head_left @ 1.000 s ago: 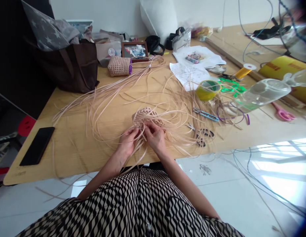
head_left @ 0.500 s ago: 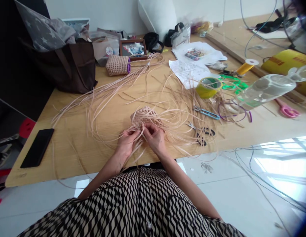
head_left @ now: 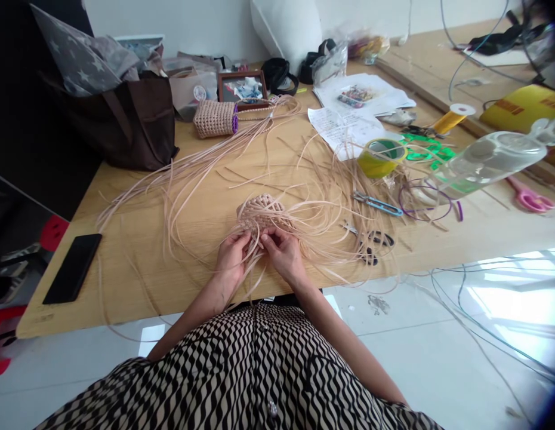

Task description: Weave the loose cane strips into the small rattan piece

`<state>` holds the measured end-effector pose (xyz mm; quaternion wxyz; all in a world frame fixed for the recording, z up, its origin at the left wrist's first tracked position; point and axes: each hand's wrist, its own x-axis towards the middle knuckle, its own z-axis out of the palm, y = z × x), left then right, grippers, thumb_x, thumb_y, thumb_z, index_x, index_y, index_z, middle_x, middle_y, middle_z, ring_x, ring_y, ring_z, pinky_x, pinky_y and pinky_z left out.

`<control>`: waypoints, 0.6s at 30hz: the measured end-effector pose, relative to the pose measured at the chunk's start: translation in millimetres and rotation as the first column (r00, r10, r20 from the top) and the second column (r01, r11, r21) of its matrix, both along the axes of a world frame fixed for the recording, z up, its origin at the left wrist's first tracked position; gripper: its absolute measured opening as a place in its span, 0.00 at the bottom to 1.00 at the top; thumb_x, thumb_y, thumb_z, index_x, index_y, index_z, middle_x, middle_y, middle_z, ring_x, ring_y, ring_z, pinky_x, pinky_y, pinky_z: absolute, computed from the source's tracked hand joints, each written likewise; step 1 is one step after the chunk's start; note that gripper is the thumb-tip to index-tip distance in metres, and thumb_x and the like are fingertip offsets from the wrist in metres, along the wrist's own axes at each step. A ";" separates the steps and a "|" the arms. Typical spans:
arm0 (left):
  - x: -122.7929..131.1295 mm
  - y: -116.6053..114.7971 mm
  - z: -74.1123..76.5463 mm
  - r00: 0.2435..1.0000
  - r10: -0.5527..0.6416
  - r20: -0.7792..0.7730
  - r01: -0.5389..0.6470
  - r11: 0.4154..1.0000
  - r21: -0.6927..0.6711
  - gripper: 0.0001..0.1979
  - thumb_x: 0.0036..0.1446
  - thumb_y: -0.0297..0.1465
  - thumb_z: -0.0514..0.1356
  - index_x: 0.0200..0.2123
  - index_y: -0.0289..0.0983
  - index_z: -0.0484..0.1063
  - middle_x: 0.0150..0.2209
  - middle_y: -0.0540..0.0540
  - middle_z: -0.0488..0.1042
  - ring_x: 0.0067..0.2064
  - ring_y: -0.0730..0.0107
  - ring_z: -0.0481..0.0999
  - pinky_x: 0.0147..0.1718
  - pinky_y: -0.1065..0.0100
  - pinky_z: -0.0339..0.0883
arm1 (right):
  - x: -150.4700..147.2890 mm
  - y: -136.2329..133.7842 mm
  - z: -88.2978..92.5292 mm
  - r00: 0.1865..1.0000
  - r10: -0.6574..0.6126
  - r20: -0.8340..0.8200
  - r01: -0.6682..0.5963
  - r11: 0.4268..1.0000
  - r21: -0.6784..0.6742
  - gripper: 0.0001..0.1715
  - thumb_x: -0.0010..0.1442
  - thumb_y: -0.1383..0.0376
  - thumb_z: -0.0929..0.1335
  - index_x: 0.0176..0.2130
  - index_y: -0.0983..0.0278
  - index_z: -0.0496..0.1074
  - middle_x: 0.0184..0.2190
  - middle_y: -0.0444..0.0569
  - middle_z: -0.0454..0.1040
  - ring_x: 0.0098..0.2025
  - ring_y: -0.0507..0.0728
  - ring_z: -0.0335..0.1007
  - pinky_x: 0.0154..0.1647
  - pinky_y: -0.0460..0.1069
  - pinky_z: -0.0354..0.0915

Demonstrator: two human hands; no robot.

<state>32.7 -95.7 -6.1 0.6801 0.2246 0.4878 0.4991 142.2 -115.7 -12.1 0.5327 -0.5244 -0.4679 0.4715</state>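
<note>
A partly woven pinkish-beige basket piece (head_left: 262, 210) lies on the wooden table in front of me, with many long loose strands fanning out to its right. At its near edge my left hand (head_left: 231, 255) is closed, thumb and finger pinching the weave or a strand there. Close beside it, my right hand (head_left: 283, 252) pinches a thin pale weaving strand (head_left: 261, 241) between thumb and fingers. The fingertips of both hands almost meet; exactly which strands they grip is partly hidden.
Small black-handled scissors (head_left: 379, 239) and blue thread snips (head_left: 378, 204) lie to the right, near a yellow tape roll (head_left: 371, 166). A clear bottle (head_left: 492, 158) lies farther right. A finished woven piece (head_left: 215, 118) and strand bundle sit behind; a black phone (head_left: 72, 269) is at left.
My right hand has drawn slightly down and away from the weave, its fingers now lower. The left hand has barely shifted. The whole view has moved a little.
</note>
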 end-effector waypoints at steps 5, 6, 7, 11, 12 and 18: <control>-2.1 -0.7 2.3 0.999 -0.039 0.026 0.039 0.999 0.001 0.11 0.40 0.31 0.69 0.26 0.31 0.73 0.25 0.47 0.76 0.27 0.73 0.75 0.33 0.69 0.69 | -1.0 -0.2 0.5 1.000 -0.004 0.019 0.004 1.000 0.000 0.09 0.55 0.61 0.64 0.30 0.64 0.68 0.24 0.44 0.71 0.26 0.52 0.65 0.31 0.46 0.63; -3.4 -1.1 2.3 0.998 -0.051 0.031 0.051 0.999 0.002 0.12 0.39 0.31 0.70 0.27 0.31 0.74 0.25 0.47 0.77 0.27 0.73 0.75 0.33 0.69 0.69 | -1.4 -0.2 0.9 1.000 -0.006 0.024 0.006 1.000 0.004 0.09 0.55 0.61 0.64 0.30 0.64 0.69 0.25 0.45 0.71 0.27 0.52 0.66 0.31 0.46 0.63; -4.8 -1.4 2.2 0.997 -0.065 0.035 0.065 0.998 0.000 0.13 0.39 0.32 0.70 0.27 0.31 0.74 0.26 0.46 0.77 0.28 0.72 0.75 0.33 0.70 0.69 | -1.9 -0.3 1.4 1.000 -0.012 0.028 0.012 1.000 0.009 0.09 0.55 0.61 0.64 0.30 0.64 0.69 0.25 0.45 0.71 0.27 0.52 0.66 0.32 0.46 0.63; -11.7 -2.0 0.8 0.994 -0.109 0.007 0.109 0.994 -0.018 0.14 0.36 0.32 0.71 0.28 0.31 0.75 0.26 0.46 0.77 0.28 0.73 0.75 0.33 0.71 0.69 | -3.9 -0.7 4.1 0.998 -0.045 0.049 0.045 0.999 -0.001 0.08 0.54 0.62 0.64 0.30 0.64 0.70 0.27 0.46 0.73 0.28 0.52 0.67 0.32 0.46 0.64; -13.4 -2.0 0.2 0.993 -0.120 -0.011 0.120 0.993 -0.010 0.15 0.36 0.32 0.71 0.28 0.31 0.75 0.26 0.46 0.77 0.28 0.73 0.75 0.34 0.71 0.69 | -4.2 -0.7 4.7 0.997 -0.047 0.063 0.047 0.999 -0.005 0.09 0.54 0.61 0.65 0.30 0.64 0.70 0.26 0.46 0.73 0.28 0.52 0.67 0.32 0.46 0.63; -18.5 -1.3 -1.3 0.977 -0.188 -0.102 0.195 0.978 0.072 0.14 0.36 0.32 0.71 0.29 0.32 0.76 0.28 0.46 0.78 0.30 0.71 0.75 0.37 0.68 0.68 | -4.9 -0.7 4.9 0.992 -0.044 0.119 0.043 0.999 0.016 0.12 0.55 0.59 0.64 0.30 0.65 0.71 0.24 0.45 0.72 0.26 0.52 0.66 0.29 0.45 0.62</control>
